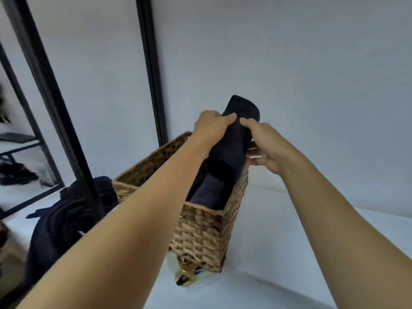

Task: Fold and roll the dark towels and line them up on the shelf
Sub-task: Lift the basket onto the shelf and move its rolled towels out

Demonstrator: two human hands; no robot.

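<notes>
Both my hands grip one dark rolled towel [234, 139] over the woven wicker basket [200, 235]: left hand [210, 126] on its left side, right hand [265, 146] on its right, lower end inside basket.

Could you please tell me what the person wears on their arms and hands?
Nothing visible. The left forearm and right forearm are bare to the frame's edge, with no sleeve or cuff. The left hand and right hand are ungloved, and no watch, bracelet or ring shows.
</notes>
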